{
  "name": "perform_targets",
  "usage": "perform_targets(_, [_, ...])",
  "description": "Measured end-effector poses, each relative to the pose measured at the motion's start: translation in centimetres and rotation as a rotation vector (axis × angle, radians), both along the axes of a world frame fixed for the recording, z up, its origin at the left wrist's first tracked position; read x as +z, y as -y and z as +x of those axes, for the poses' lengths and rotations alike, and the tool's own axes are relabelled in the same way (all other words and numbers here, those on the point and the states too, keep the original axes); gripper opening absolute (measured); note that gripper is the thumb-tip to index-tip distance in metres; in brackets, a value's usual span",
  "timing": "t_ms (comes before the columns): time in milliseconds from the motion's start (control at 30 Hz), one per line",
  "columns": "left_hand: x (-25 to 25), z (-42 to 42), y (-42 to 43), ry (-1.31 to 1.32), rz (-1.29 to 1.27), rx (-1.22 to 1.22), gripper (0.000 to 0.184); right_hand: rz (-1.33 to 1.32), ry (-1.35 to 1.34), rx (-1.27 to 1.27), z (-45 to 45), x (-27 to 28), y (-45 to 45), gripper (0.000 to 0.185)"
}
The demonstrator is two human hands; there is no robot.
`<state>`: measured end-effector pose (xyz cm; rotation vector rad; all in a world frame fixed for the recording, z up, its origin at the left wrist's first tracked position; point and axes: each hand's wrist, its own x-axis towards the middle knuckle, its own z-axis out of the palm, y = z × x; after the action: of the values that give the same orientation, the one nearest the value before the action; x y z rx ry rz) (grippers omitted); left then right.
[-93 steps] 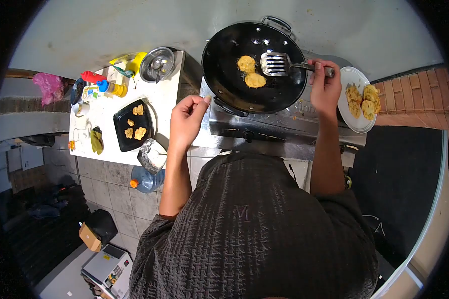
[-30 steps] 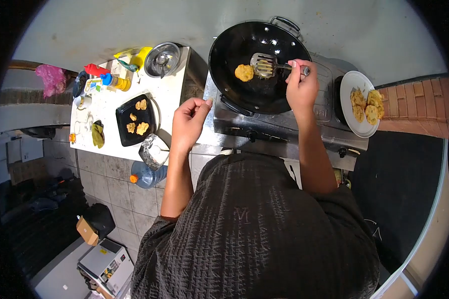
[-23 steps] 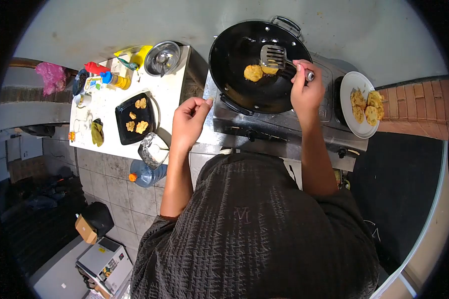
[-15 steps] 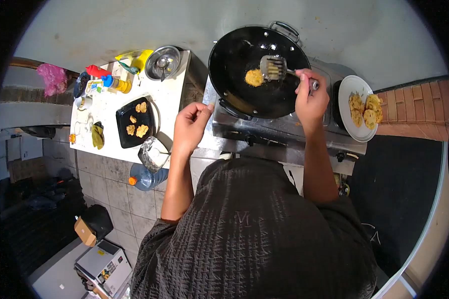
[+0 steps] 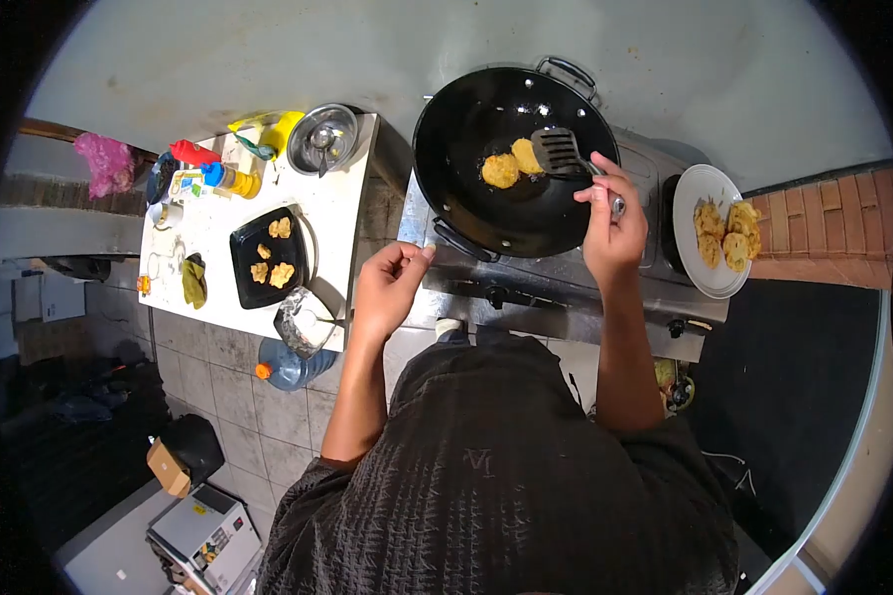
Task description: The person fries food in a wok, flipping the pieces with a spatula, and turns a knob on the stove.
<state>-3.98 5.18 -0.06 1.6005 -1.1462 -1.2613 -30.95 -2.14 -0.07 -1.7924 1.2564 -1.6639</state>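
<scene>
My right hand (image 5: 615, 220) grips the handle of a slotted spatula (image 5: 558, 154) over the black wok (image 5: 466, 109). The spatula's head touches or overlaps the edge of a pale yellow fritter (image 5: 528, 156). Beside that lies a browner fritter (image 5: 500, 172), close against it in the wok. My left hand (image 5: 390, 291) is closed just left of the wok's near handle (image 5: 461, 241), thumb against the curled fingers, with nothing visible in it.
The wok sits on a metal stove (image 5: 556, 283). Right of it, a white plate (image 5: 693, 203) holds several fritters. On the white table (image 5: 347, 198) at left are a black tray (image 5: 258, 223) with several battered pieces, a steel bowl (image 5: 308, 129), a flour bag (image 5: 303, 322) and bottles (image 5: 236, 180).
The spatula has tilted and shifted slightly right, uncovering a paler fritter beside the browner one. The whole view has shifted a little, and my left hand stays near the wok handle.
</scene>
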Motion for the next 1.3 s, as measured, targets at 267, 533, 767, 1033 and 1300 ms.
perform_targets(267, [-1.1, 0.6, 0.1, -0.032, 0.041, -0.086, 0.022, 0.059, 0.17, -0.041, 0.8, 1.0, -2.6, 0.013])
perform_targets(533, [-1.6, 1.2, 1.0, -0.074, 0.033, -0.175, 0.025, 0.16, 0.29, -0.04, 2.7, 1.0, -6.2, 0.007])
perform_targets(767, [-1.4, 1.8, 1.6, -0.1, -0.031, -0.227, 0.025, 0.164, 0.288, -0.034, 2.4, 1.3, -8.2, 0.008])
perform_targets(1033, [-0.3, 0.2, 0.2, -0.068, -0.116, -0.139, 0.025, 0.182, 0.332, -0.015, 0.8, 2.5, -8.7, 0.019])
perform_targets(1300, [1.1, -5.3, -1.5, -0.004, -0.184, -0.007, 0.028, 0.187, 0.384, 0.161, -3.6, 3.4, -9.1, 0.022])
